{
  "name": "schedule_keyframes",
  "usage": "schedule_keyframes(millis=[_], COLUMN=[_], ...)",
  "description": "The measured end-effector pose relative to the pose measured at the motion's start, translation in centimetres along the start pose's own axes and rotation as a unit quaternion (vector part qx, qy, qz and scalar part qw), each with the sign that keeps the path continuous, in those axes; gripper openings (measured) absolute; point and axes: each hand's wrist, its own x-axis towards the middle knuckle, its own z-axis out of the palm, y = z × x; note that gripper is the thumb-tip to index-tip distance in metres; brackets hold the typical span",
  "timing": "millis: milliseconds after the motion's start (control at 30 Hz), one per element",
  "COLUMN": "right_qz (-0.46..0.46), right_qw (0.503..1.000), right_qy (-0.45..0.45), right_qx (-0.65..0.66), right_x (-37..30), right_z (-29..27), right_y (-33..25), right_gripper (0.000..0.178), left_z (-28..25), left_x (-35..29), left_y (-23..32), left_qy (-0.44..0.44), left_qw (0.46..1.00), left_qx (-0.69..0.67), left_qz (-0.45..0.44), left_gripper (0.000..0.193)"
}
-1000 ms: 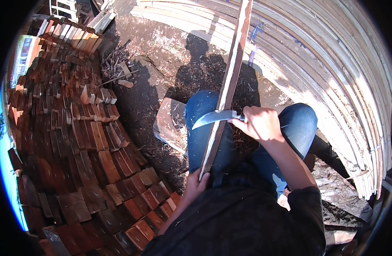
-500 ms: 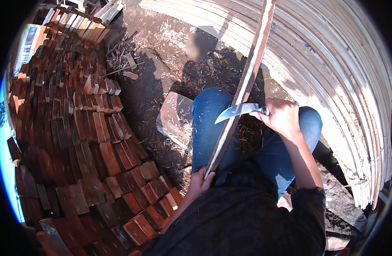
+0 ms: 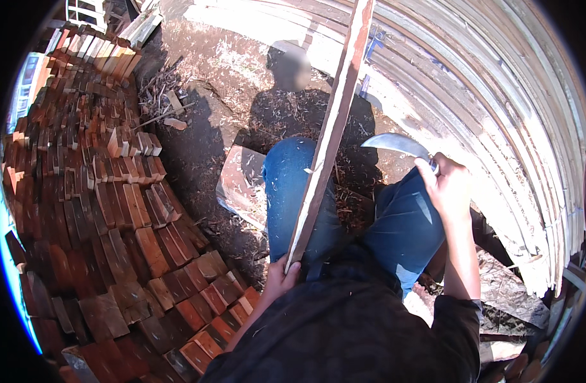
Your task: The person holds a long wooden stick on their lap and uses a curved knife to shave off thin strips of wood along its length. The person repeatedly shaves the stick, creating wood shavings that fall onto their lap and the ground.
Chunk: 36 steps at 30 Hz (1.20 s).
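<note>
A long wooden strip [image 3: 323,147] slants across my left thigh, its near end at my waist and its far end beyond the top of the view. A pale stripe runs along its face, with a small curl of shaving on the edge. My left hand [image 3: 283,276] is closed around the near end. Over the right knee, my right hand [image 3: 450,185] grips a knife by its handle. The curved knife blade [image 3: 398,143] points left, apart from the strip.
To the left stands a big stack of reddish-brown wood blocks [image 3: 114,249]. Long pale boards [image 3: 472,96] lie piled on the right. Wood shavings litter the dirt ground [image 3: 203,121], and a flat slab [image 3: 242,175] lies beside my left knee. Wood scraps [image 3: 175,102] lie further off.
My right hand has lifted the knife off the strip and swung it to the right. My left hand keeps its hold. The whole view has shifted slightly.
</note>
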Motion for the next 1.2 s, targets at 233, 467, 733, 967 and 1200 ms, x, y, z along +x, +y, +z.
schedule_keyframes(millis=[233,467,733,967,1200], right_qz=[-0.165,-0.188,-0.217,-0.209,-0.27], right_qw=[0.983,0.98,0.971,0.972,0.961], right_qy=[-0.034,-0.007,-0.002,-0.012,0.054], right_qx=[0.069,0.064,0.095,0.11,0.033], right_x=[-2.0,-1.8,-1.2,1.2,3.1], right_z=[6.2,6.2,6.4,7.3,7.0], right_y=[-5.0,-4.7,-4.4,-7.0,-5.9], right_gripper=[0.052,0.056,0.054,0.054,0.058], left_z=[0.3,-0.1,0.0,0.0,0.2], left_x=[-0.4,-0.5,-0.3,-0.3,-0.4], left_y=[1.6,0.6,0.0,0.3,1.0], left_qy=[0.049,0.053,0.039,0.046,0.039], left_qw=[0.997,0.994,0.997,0.995,0.997], left_qx=[0.055,0.092,0.071,0.087,0.07], left_qz=[0.018,0.023,0.018,0.026,0.016], left_gripper=[0.024,0.026,0.027,0.027,0.023])
